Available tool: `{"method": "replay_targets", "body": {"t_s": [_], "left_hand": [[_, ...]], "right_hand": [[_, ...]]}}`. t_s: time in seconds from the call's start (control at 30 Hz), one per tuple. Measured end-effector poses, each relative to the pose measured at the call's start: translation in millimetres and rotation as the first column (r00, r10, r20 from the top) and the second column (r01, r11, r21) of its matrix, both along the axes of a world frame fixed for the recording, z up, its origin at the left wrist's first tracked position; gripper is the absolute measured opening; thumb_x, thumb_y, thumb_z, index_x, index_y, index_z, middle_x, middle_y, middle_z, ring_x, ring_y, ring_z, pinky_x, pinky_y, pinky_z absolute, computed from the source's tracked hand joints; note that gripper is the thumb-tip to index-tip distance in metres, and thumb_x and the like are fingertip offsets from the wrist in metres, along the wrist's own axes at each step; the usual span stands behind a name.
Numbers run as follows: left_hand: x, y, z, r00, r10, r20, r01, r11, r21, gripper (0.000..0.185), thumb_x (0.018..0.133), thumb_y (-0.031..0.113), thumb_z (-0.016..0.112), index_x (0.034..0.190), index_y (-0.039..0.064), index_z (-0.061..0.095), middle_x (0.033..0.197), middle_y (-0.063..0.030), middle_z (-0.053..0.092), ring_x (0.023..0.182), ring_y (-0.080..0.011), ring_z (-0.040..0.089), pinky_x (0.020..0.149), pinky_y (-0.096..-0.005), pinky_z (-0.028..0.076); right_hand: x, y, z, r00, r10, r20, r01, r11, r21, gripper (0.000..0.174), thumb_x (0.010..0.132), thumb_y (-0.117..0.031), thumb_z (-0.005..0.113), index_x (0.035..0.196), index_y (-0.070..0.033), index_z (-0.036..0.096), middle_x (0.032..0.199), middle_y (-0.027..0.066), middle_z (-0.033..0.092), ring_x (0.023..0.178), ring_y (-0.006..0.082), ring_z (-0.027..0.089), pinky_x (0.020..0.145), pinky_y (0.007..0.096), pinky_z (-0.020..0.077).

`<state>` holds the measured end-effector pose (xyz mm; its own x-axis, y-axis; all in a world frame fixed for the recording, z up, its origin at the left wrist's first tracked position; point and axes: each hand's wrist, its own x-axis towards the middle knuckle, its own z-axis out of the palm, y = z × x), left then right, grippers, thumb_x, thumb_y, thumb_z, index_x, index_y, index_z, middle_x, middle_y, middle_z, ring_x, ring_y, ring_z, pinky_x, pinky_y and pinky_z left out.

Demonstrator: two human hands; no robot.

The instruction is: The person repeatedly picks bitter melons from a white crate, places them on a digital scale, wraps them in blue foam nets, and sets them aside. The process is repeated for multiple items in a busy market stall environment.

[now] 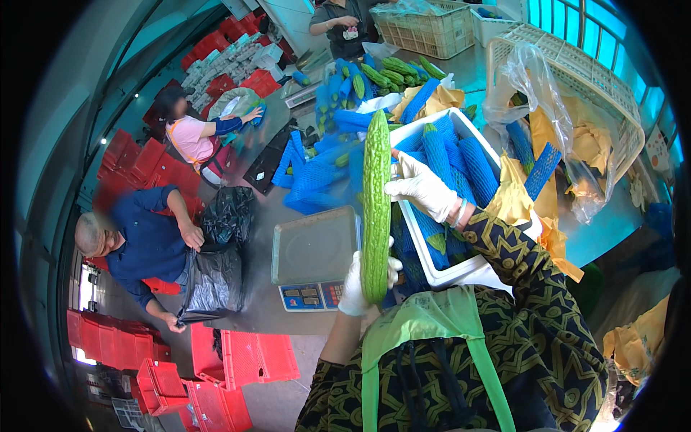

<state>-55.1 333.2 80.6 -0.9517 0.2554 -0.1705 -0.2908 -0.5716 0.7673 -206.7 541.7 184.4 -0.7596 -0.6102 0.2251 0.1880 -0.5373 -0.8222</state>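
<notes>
A long green bitter melon is held upright in the picture before my chest. My left hand, in a white glove, grips its lower end with the fingers wrapped around it. Gloved in white too, my right hand has its fingertips against the melon's right side, above the middle. Behind and below the right hand stands a white foam box filled with bitter melons in blue foam net sleeves. A digital scale with a bare tray lies left of the melon.
Blue net sleeves and unsleeved bitter melons lie farther back on the metal table. A cream plastic crate with brown paper is at right. One person at left handles a black bag; two others stand farther off. Red crates fill the floor.
</notes>
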Motion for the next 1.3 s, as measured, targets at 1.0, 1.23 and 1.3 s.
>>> {"method": "replay_targets", "body": {"t_s": [1.0, 1.23, 1.3], "left_hand": [[12, -177, -54, 0.858, 0.471, -0.207, -0.377, 0.301, -0.876, 0.058, 0.097, 0.024, 0.069, 0.149, 0.005, 0.049, 0.117, -0.0123, 0.069, 0.103, -0.0224, 0.067, 0.090, -0.0351, 0.053], [14, -183, -61, 0.904, 0.340, -0.259, -0.186, -0.233, -0.955, 0.058, 0.097, 0.022, 0.066, 0.149, 0.004, 0.048, 0.127, -0.0248, 0.059, 0.122, -0.0412, 0.056, 0.105, -0.0470, 0.044], [11, -164, -45, 0.884, 0.266, -0.384, -0.254, -0.416, -0.873, 0.055, 0.097, 0.022, 0.065, 0.147, 0.004, 0.050, 0.121, -0.0243, 0.060, 0.119, -0.0420, 0.057, 0.103, -0.0478, 0.045]], "right_hand": [[-31, 112, -49, 0.797, -0.151, -0.585, 0.601, 0.293, 0.743, 0.082, 0.090, -0.041, 0.076, 0.151, 0.004, 0.042, 0.122, 0.0256, 0.066, 0.110, 0.0365, 0.066, 0.100, 0.0389, 0.0496], [8, 93, -55, 0.634, 0.063, -0.771, 0.731, 0.274, 0.624, 0.076, 0.090, -0.037, 0.077, 0.149, 0.000, 0.046, 0.134, 0.0270, 0.058, 0.125, 0.0420, 0.057, 0.106, 0.0418, 0.0461], [27, 105, -50, 0.594, 0.047, -0.803, 0.747, 0.338, 0.572, 0.072, 0.090, -0.029, 0.076, 0.147, 0.002, 0.046, 0.138, 0.0250, 0.056, 0.128, 0.0403, 0.056, 0.109, 0.0410, 0.0443]]}}
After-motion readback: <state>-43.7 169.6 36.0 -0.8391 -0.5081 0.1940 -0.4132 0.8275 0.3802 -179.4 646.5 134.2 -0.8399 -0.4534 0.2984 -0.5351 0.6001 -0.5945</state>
